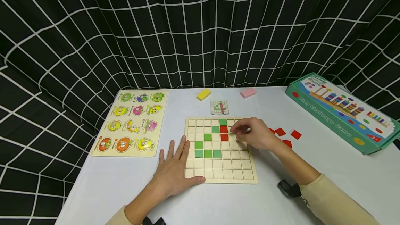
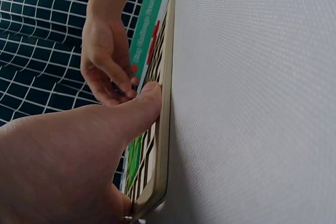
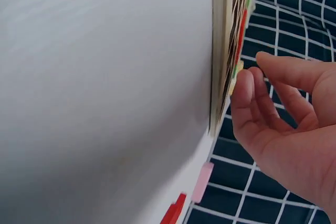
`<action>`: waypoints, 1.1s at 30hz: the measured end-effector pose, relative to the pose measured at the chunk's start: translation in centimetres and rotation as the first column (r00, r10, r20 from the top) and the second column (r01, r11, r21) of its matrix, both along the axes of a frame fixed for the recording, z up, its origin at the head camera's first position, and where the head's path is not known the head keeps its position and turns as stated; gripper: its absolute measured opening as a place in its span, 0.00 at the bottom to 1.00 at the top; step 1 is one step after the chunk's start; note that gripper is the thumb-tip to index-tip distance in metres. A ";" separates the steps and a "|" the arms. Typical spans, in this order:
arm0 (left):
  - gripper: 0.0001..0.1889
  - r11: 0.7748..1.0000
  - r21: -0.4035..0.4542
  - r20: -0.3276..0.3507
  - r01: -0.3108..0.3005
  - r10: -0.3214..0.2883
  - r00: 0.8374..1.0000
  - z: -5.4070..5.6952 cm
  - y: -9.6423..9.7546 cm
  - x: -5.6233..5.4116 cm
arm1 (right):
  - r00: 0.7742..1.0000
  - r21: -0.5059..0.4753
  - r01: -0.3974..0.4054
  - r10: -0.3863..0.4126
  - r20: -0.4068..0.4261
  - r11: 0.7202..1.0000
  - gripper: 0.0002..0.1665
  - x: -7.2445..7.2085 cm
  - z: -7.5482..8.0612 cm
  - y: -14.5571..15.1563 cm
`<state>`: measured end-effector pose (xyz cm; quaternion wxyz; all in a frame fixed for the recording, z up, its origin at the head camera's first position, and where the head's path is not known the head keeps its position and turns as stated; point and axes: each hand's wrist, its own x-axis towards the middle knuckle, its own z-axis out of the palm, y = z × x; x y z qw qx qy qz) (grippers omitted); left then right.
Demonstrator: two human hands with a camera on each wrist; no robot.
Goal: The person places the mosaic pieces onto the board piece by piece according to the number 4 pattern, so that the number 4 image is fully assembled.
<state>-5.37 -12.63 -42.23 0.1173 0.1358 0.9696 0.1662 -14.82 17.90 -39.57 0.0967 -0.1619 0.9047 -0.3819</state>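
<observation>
A wooden grid board (image 1: 221, 179) lies on the table with several green tiles (image 1: 207, 153) in a stepped pattern and two red tiles (image 1: 223, 129) in its upper part. My left hand (image 1: 173, 173) rests at the board's left edge, fingers spread and the thumb on its lower left corner. Over the upper right of the board is my right hand (image 1: 254, 133), its fingers loosely bent beside the red tiles. In the right wrist view, no tile shows between those fingertips (image 3: 242, 85). Loose red tiles (image 1: 296, 134) lie right of the board. Behind it is a small pattern card (image 1: 219, 107).
A fruit puzzle board (image 1: 159, 127) lies at the left. Yellow (image 1: 203, 94) and pink blocks (image 1: 248, 93) sit toward the back edge. At the right stands a green Ring Challenge Game box (image 1: 331, 114). A black grid curtain (image 1: 200, 37) hangs behind the white table.
</observation>
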 end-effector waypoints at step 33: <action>0.65 1.000 0.002 -0.012 0.004 -0.004 1.000 0.0 0.1 0.0 | 0.986 0.112 0.163 -0.166 0.014 0.980 0.18 0.0 0.0 9.1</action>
